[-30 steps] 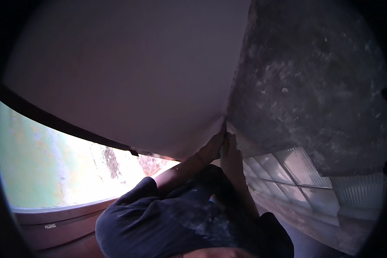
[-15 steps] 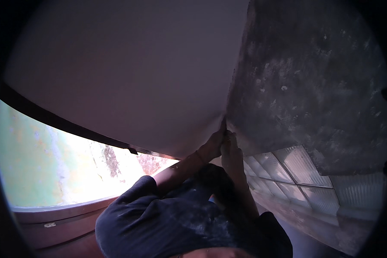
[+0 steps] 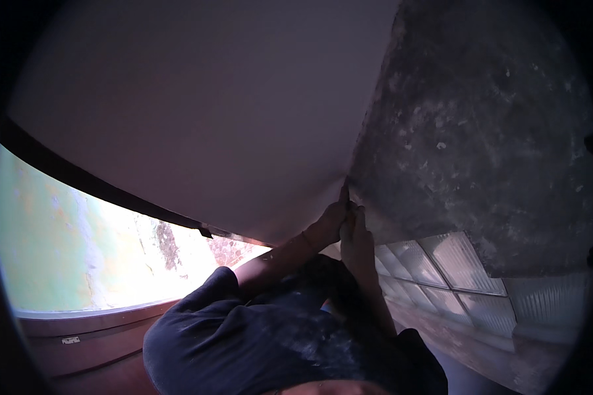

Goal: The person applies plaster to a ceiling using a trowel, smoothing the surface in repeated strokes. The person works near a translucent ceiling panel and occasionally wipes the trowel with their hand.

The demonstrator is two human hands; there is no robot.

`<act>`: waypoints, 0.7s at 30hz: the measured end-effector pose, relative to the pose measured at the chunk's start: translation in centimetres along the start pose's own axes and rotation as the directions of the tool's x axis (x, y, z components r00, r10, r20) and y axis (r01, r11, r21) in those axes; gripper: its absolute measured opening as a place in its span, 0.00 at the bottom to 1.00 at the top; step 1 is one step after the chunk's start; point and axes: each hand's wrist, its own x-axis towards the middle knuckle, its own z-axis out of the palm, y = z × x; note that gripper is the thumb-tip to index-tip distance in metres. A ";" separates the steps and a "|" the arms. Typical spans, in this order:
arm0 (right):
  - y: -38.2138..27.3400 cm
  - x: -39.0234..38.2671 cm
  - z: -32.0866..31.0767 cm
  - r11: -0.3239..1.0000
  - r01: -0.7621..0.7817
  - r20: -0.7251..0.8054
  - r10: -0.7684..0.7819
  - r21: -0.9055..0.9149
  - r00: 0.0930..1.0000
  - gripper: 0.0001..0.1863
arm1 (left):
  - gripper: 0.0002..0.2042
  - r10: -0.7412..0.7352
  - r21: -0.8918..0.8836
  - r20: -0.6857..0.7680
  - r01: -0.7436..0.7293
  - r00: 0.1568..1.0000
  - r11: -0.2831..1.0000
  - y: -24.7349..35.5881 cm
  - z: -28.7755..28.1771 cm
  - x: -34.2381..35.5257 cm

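Note:
Both my hands are raised close together at the seam where a smooth pale surface (image 3: 204,112) meets a rough grey surface (image 3: 454,151). My left hand (image 3: 328,225) is closed, and a thin dark shape sticks up from it to the seam. Whether that is a finger or the tip of a tool is too dim to tell. Just right of it and touching it, my right hand (image 3: 358,238) is closed too, its fingers bent near the base of the same dark shape. What the hands grip is mostly hidden by the fingers.
At lower left a bright opening (image 3: 79,243) shows a stained wall beyond, with a dark edge (image 3: 99,191) above it and a reddish-brown frame (image 3: 105,336) below. Ribbed glass panes (image 3: 454,276) in a grid lie at lower right, beneath the rough surface. Pale specks dot that surface.
The view has tilted slightly, so the seam leans further right. My hands appear a little lower and to the right in the picture, still together at the seam.

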 end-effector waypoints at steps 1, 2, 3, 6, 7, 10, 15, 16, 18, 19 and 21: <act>-0.1 0.1 -0.1 0.997 -0.034 0.035 0.032 0.069 0.999 0.31 | 0.30 -0.143 -0.099 -0.055 0.137 0.988 0.986 0.0 0.1 0.1; -0.2 0.3 -0.3 0.983 -0.138 0.076 0.129 0.124 0.989 0.30 | 0.31 -0.076 -0.073 -0.028 0.074 0.997 0.995 0.1 0.2 0.1; -0.3 0.4 -0.3 0.987 -0.098 0.059 0.092 0.124 0.994 0.30 | 0.32 -0.035 -0.039 -0.076 0.032 0.996 0.999 0.1 0.3 0.1; -0.2 0.5 -0.2 0.975 -0.195 0.060 0.189 0.105 0.980 0.29 | 0.33 -0.046 0.027 -0.140 0.050 0.989 0.998 -0.1 0.3 0.0; -0.2 0.4 0.0 0.974 -0.188 0.065 0.181 0.127 0.981 0.29 | 0.34 0.011 0.072 -0.127 -0.002 0.992 0.997 -0.1 0.0 0.0; 0.1 -0.1 0.6 0.981 -0.146 0.028 0.143 0.131 0.989 0.29 | 0.34 0.054 0.177 0.005 -0.054 0.999 0.983 -0.6 -0.9 -0.1; 1.0 -0.2 1.5 0.997 -0.078 0.034 0.077 0.028 0.996 0.33 | 0.36 -0.070 -0.091 0.037 0.073 0.997 0.993 -1.3 -1.8 1.9; 1.3 -0.2 1.4 1.000 0.012 0.033 -0.012 -0.019 0.999 0.34 | 0.36 -0.155 -0.190 0.010 0.154 0.988 0.970 -1.6 -1.9 2.0; 1.8 0.0 1.7 0.990 0.059 0.056 -0.052 -0.125 0.997 0.34 | 0.36 -0.016 0.030 -0.107 0.019 0.994 0.999 -1.8 -1.8 2.2; 1.9 0.3 2.2 0.981 0.013 0.075 0.001 -0.191 0.997 0.35 | 0.36 0.048 0.152 -0.155 -0.025 0.987 0.988 -1.8 -1.8 2.2; 2.3 0.4 2.6 0.980 -0.031 0.083 0.048 -0.197 0.995 0.35 | 0.36 -0.056 0.008 -0.125 0.058 0.991 0.998 -1.7 -1.9 1.8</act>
